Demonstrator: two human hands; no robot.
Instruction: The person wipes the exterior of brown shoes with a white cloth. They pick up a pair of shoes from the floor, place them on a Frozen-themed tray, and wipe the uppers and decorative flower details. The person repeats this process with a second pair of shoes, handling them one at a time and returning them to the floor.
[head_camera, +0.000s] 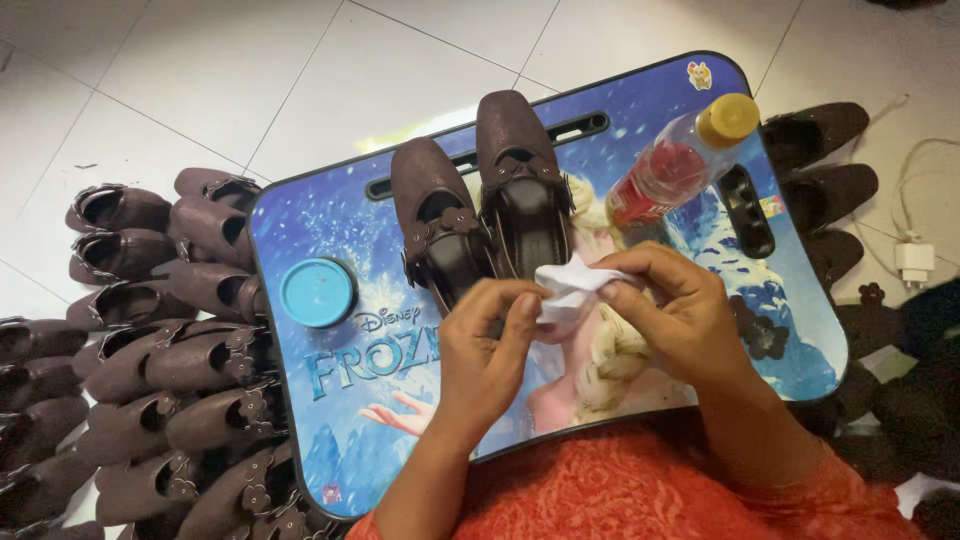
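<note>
Both hands pinch a small crumpled white tissue (568, 285) between them: left hand (490, 350) grips its left end with fingers curled, right hand (670, 305) its right end. Tissue sits above the blue picture-printed lap worktop (300, 225), just in front of two dark brown strapped shoes (480, 200). Round blue lid (318, 292) left; red-labelled plastic bottle with yellow cap (680, 160) right.

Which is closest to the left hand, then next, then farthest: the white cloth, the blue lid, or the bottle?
1. White cloth: pinched in the left hand itself.
2. Blue lid: on the tray, out to the left.
3. Bottle: lying at the tray's far right corner.
</note>
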